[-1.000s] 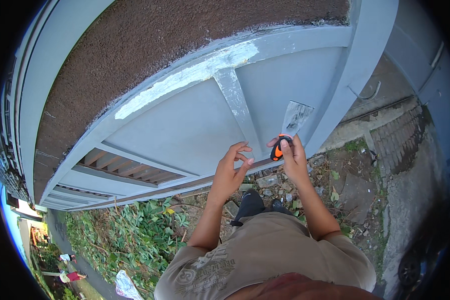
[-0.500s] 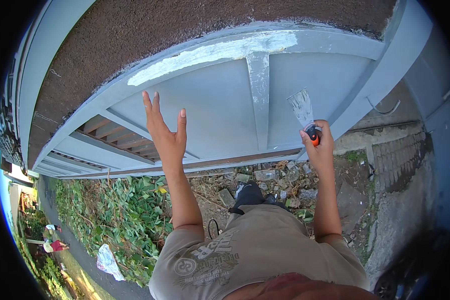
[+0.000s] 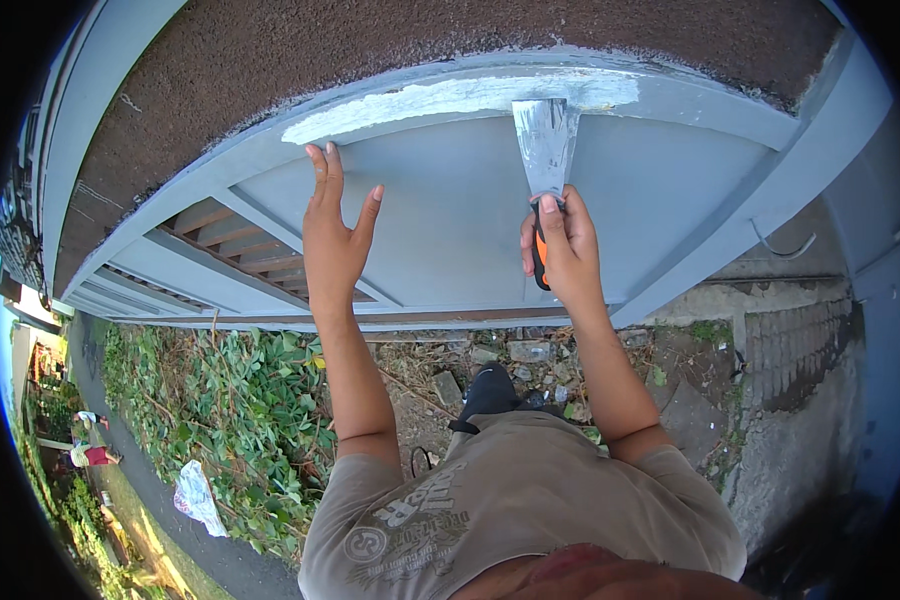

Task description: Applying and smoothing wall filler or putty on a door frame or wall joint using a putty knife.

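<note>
In my right hand (image 3: 567,255) is a putty knife (image 3: 544,145) with an orange and black handle, my fingers wrapped round it and my thumb along its upper end. The blade, smeared with pale residue, points away from me. Its edge overlaps the junction of the upright and the top rail of the grey-blue gate (image 3: 425,210); whether it touches cannot be told. A long whitish rough patch (image 3: 410,102) runs along that rail. My left hand (image 3: 335,235) holds nothing, fingers spread, the fingertips just below the patch's left end.
A rough brown wall surface (image 3: 420,35) borders the rail's far side. Below the gate lie leafy plants (image 3: 230,400) and stone rubble (image 3: 530,350). A slatted opening (image 3: 235,245) is at left, a curved metal handle (image 3: 782,243) at right. A person (image 3: 92,450) is far off at the lower left.
My right hand has swung left and forward, bringing the putty knife from the right panel to the rail. My left hand has shifted slightly forward toward the rail, still spread.
</note>
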### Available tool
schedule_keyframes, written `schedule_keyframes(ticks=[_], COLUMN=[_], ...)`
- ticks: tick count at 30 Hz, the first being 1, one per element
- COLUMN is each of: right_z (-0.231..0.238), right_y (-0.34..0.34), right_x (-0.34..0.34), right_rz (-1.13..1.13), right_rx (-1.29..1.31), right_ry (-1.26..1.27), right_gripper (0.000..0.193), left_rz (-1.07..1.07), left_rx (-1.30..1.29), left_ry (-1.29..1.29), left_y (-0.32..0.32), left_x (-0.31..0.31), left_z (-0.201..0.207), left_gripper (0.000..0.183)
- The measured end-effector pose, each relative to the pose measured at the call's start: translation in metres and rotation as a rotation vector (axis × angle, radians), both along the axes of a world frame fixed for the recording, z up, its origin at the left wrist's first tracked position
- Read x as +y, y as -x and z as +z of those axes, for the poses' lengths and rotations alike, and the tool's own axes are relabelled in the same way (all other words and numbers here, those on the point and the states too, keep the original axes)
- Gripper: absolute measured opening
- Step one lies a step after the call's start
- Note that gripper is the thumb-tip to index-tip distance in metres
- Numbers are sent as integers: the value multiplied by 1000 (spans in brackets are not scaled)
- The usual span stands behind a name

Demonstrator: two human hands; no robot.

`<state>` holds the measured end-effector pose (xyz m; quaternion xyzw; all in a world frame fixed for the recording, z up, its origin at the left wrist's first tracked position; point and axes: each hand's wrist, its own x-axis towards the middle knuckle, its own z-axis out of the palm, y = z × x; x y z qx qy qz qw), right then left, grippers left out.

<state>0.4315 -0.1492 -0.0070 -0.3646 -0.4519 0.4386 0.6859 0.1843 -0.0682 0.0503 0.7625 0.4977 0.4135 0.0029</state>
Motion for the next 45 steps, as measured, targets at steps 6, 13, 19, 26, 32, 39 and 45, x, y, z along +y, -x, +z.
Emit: schedule_keyframes(ticks=[6,13,19,26,32,39,45], right_z=[17,27,15,7,2,7,10], right_y=[2,18,31,66,59,40,42], right_x=[15,11,24,41,45,28,28], right_rz=[-3,-28,-119,-244,-362,-301,-279], right_rx=[51,122,117,202,91,24,12], right_ry=[40,94,81,-13,-45,28,44], right_gripper=[40,39,40,40,38,40,42], left_rz=[-64,-106,-126,-186,-312,-250,-194], left_rx=[-118,-160,-120,-30,-34,-123,-95], left_ry=[94,131,144,94,-50,-15,-6], left_y=[8,17,24,38,58,82,86], left_x=[0,5,12,19,20,19,26], left_z=[11,13,13,6,-2,-1,-5], left_gripper=[61,58,59,73,82,85,86])
